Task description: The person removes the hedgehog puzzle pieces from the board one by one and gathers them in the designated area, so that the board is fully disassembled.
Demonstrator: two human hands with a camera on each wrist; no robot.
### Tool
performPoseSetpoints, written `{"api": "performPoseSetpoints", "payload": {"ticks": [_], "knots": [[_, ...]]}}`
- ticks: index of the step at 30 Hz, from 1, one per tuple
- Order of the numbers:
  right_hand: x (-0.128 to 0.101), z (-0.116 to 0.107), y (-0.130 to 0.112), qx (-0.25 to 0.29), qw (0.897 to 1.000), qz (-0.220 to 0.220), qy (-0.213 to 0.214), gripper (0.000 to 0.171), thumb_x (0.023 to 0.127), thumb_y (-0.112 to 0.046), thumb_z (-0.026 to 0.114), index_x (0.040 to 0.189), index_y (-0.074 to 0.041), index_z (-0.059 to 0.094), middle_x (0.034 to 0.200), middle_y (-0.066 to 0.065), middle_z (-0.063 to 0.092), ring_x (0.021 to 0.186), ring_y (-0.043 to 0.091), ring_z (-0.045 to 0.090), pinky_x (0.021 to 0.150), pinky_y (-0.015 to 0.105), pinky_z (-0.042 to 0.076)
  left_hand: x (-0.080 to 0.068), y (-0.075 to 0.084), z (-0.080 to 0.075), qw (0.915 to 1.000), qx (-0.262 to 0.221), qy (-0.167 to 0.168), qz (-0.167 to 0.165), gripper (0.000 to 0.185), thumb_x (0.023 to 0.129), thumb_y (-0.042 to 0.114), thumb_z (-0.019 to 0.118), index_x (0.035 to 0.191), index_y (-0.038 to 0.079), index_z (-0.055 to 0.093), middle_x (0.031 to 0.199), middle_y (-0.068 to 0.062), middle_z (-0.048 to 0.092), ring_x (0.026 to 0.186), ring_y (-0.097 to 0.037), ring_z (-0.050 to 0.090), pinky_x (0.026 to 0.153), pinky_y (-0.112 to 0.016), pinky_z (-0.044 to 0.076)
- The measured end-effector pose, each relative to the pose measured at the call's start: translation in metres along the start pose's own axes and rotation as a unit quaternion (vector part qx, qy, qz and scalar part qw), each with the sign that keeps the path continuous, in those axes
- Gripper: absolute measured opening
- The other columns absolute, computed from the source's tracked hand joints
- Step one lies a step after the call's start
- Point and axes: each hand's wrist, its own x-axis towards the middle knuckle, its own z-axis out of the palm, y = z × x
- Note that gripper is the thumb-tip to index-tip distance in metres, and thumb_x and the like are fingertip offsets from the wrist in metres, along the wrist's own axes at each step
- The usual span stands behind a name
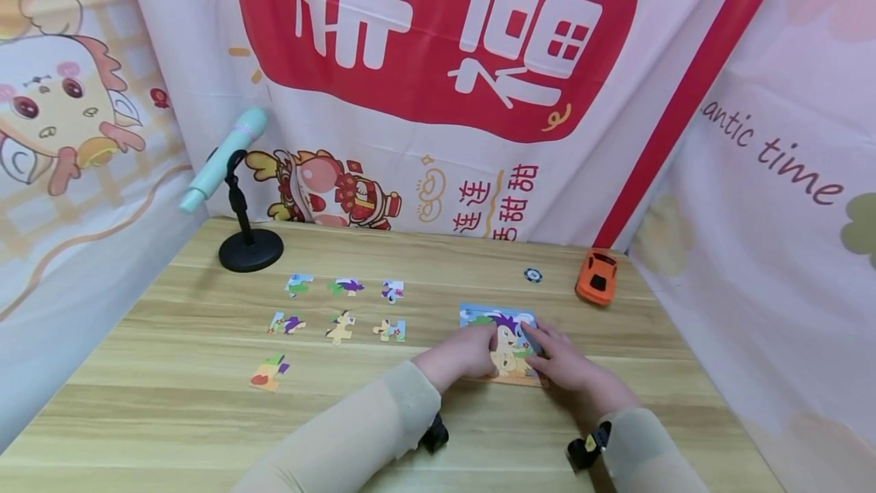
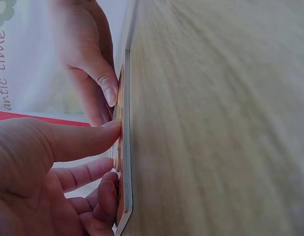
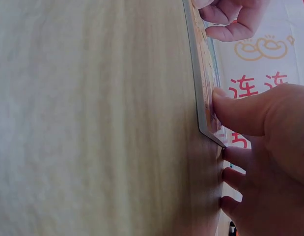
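Observation:
A cartoon jigsaw board showing a purple-haired figure lies flat on the wooden table, with a hand on either side. My left hand is over its left part; in the left wrist view the thumb is stretched out, its tip touching the picture, and other fingertips touch the surface beside it. My right hand lies at the right edge. Its thumb touches the board's face in the right wrist view, while the other fingertips rest on the table beyond the corner. No loose piece shows clearly in either hand.
Several loose jigsaw pieces are spread left of the board, with one piece nearer me. A mint toy microphone on a black stand stands back left. Back right are an orange toy car and a small round disc.

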Motion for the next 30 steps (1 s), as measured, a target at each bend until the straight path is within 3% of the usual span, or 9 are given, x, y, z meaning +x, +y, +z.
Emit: {"api": "performPoseSetpoints", "payload": {"ticks": [11, 20, 27, 30], "knots": [[0.000, -0.002, -0.004, -0.015, 1.000, 0.006, -0.001, 0.061, 0.100, -0.021, 0.059, 0.155, -0.017, 0.033, 0.161, 0.018, 0.016, 0.143, 0.046, 0.016, 0.107, 0.067, 0.019, 0.001, 0.002, 0.000, 0.9999, -0.014, -0.001, -0.007, 0.033, 0.078, 0.014, 0.082, 0.098, 0.015, 0.055, 0.084, 0.002, 0.055, 0.073, -0.017, 0.052, 0.063, -0.031, 0.044], [-0.002, -0.004, -0.006, -0.021, 1.000, -0.002, 0.001, 0.060, 0.100, -0.019, 0.059, 0.154, -0.015, 0.034, 0.160, 0.019, 0.018, 0.142, 0.047, 0.017, 0.107, 0.067, 0.020, 0.001, 0.003, -0.002, 0.9988, -0.033, 0.028, 0.022, 0.010, 0.094, 0.014, 0.066, 0.091, 0.013, 0.056, 0.077, -0.001, 0.054, 0.063, -0.015, 0.051, 0.054, -0.029, 0.043], [-0.002, -0.003, -0.007, -0.026, 1.000, 0.002, -0.001, 0.061, 0.100, -0.023, 0.058, 0.155, -0.017, 0.032, 0.161, 0.018, 0.016, 0.143, 0.047, 0.015, 0.107, 0.067, 0.019, -0.015, -0.007, -0.032, 0.9922, -0.112, 0.047, 0.029, 0.010, 0.094, 0.006, 0.063, 0.088, 0.010, 0.056, 0.078, -0.004, 0.059, 0.055, -0.013, 0.053, 0.047, -0.026, 0.045], [-0.002, -0.002, -0.005, -0.023, 1.000, 0.008, -0.003, 0.061, 0.100, -0.022, 0.058, 0.155, -0.018, 0.031, 0.162, 0.017, 0.015, 0.143, 0.047, 0.013, 0.107, 0.068, 0.018, -0.028, -0.017, -0.053, 0.9929, -0.104, 0.050, 0.027, 0.009, 0.094, 0.007, 0.063, 0.088, 0.012, 0.057, 0.079, -0.004, 0.061, 0.060, -0.015, 0.055, 0.051, -0.028, 0.047]]}}
